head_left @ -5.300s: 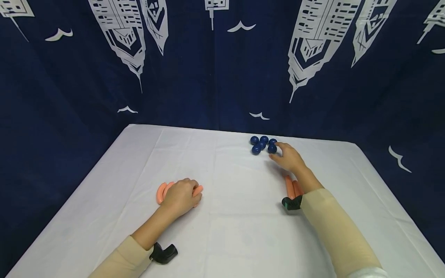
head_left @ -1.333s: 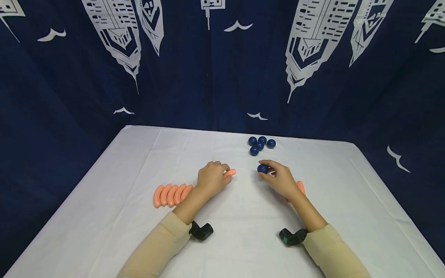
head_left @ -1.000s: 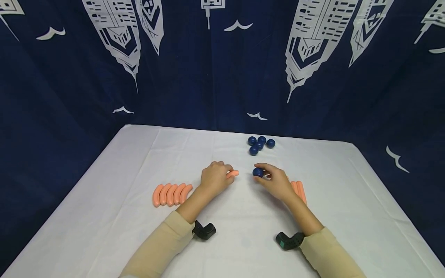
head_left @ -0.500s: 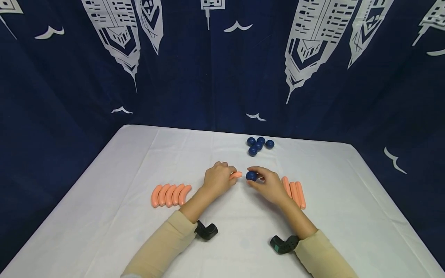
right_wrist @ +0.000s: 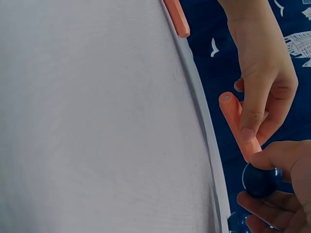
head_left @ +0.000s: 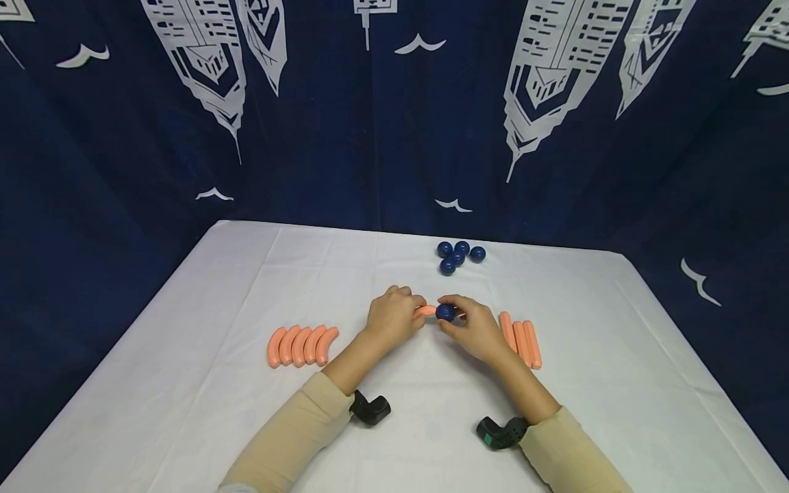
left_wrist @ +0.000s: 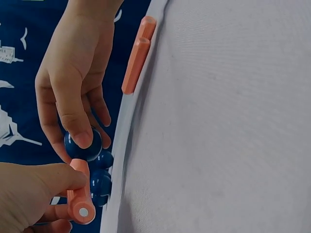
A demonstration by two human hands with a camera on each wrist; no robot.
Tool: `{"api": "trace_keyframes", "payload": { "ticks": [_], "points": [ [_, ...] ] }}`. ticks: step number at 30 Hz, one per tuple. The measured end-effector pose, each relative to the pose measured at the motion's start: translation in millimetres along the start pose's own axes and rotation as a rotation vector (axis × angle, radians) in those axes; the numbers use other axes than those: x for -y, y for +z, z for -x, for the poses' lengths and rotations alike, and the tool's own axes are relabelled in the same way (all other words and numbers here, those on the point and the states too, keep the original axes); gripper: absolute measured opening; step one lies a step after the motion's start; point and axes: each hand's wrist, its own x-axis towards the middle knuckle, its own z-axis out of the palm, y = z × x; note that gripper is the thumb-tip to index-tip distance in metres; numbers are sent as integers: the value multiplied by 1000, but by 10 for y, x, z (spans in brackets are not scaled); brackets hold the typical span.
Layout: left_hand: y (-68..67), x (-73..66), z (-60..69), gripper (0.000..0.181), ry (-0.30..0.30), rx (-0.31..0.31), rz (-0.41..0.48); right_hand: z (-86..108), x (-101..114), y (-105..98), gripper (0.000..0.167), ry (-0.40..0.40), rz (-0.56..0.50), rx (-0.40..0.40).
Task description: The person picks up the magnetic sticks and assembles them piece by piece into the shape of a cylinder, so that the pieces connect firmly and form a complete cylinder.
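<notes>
My left hand (head_left: 394, 318) pinches a curved orange rod (left_wrist: 80, 196) between thumb and fingers. A pale round disc shows at the rod's near end in the left wrist view. Facing it, my right hand (head_left: 477, 330) holds a glossy dark blue ball (head_left: 445, 312) between thumb and fingertips. The rod's far end meets the ball in all three views. Both hands are over the middle of the table. Left of them lies a row of several curved orange rods (head_left: 298, 346). Beside the right forearm are 3 straight orange rods (head_left: 520, 341).
Several blue balls (head_left: 457, 258) cluster near the back edge of the white-covered table (head_left: 308, 274). Behind it hangs a dark blue cloth (head_left: 345, 150) with white building prints. Black curved devices (head_left: 371, 409) stick out from both sleeves.
My right hand took a ball from the back cluster and brought it forward and left. My left hand carried a curved rod right from the row. The gap between rod and ball has closed.
</notes>
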Motion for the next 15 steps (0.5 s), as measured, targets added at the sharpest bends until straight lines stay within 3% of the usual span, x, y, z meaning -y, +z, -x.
{"api": "trace_keyframes", "payload": {
  "ticks": [15],
  "points": [
    [79, 4, -21, 19, -25, 18, 6, 23, -25, 19, 36, 41, -1, 7]
  ]
}}
